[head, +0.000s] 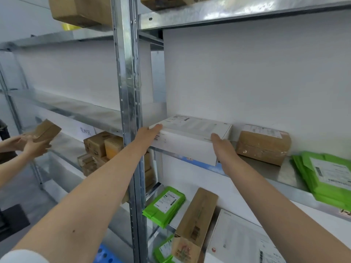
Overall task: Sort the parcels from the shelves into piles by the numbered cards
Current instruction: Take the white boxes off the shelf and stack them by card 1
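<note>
The white box lay flat at the front edge of the middle shelf, label up. The left grip pressed flat on its near left corner, and the right grip lay flat against its right end. Just beside it to the right sat a brown taped parcel, then a stack of green mailers with white labels. One level down lay a single green mailer, a long brown carton and a large white carton — close together.

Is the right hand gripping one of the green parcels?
No, the right hand lies open against the right end of the white box, while the green parcels sit untouched farther right.
</note>
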